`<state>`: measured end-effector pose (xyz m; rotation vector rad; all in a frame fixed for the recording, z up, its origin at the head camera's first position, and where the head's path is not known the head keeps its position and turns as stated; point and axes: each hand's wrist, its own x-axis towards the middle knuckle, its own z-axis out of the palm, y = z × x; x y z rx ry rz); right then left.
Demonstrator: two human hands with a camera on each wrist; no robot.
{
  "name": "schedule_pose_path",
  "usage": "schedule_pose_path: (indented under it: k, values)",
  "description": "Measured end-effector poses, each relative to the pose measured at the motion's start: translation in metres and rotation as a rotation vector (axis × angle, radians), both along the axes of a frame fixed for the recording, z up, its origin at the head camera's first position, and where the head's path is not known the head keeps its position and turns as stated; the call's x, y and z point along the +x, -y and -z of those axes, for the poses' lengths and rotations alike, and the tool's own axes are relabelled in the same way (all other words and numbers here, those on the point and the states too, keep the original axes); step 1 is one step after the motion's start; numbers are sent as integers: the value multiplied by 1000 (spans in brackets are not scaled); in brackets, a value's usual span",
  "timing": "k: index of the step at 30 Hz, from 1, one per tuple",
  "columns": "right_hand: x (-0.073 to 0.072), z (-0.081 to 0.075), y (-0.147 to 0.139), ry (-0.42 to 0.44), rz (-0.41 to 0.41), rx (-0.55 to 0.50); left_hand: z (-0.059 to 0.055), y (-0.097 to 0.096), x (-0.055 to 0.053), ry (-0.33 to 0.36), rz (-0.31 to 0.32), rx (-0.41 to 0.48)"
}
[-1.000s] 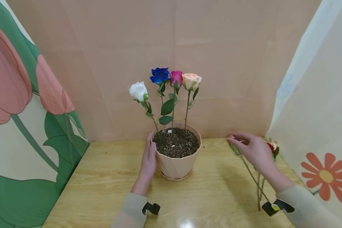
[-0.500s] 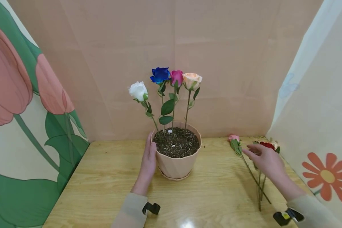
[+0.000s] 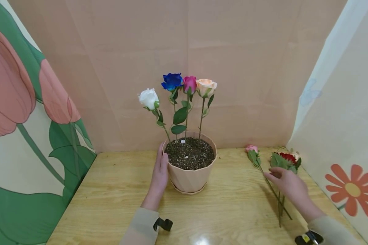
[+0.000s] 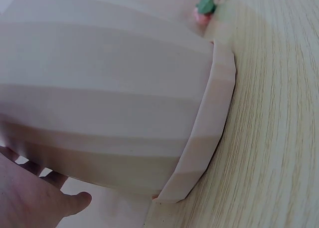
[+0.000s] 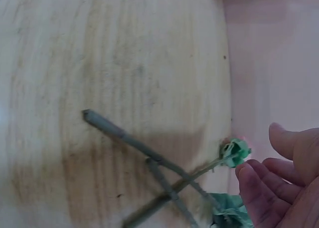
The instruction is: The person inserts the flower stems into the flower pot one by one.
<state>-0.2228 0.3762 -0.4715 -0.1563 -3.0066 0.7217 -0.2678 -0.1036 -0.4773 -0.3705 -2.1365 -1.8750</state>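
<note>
A pale pink flowerpot (image 3: pixel 188 180) filled with dark soil (image 3: pixel 190 156) stands on its saucer. White (image 3: pixel 149 98), blue, magenta and peach roses rise from the soil. My left hand (image 3: pixel 160 172) rests along the pot's left side; in the left wrist view its fingers lie against the wall. To the right, my right hand (image 3: pixel 289 185) hovers by the stem of a light pink rose (image 3: pixel 251 148) lying on the table. The right wrist view shows that hand's thumb (image 5: pixel 281 140) apart from the loosely bent fingers, nothing visibly held.
Beside the right hand lie a red rose (image 3: pixel 287 157) and a cream rose (image 3: pixel 296 155), their stems crossing the pink rose's stem. A plain pinkish backdrop (image 3: pixel 110 68) closes off the wooden table's (image 3: pixel 119 190) far edge. Flower-printed panels stand on both sides.
My right hand has left the pink rose's head, which it touched a second ago, and moved right and towards me along the stem. The left hand and pot have stayed put.
</note>
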Motion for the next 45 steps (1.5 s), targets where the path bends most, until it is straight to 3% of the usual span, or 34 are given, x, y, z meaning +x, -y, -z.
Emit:
schedule_pose_path:
  k: [5,12,34,45]
  values:
    - [-1,10,-3,16,0,8,1,0,-1,-14,-7,-1]
    - [-2,21,-3,-35,-11,11,1,0,0,-12,-3,4]
    - [-5,35,6,-56,-27,-24,0,0,-1,-21,-10,-9]
    - [-9,48,11,-141,-22,-55,1,0,-1,-34,1,4]
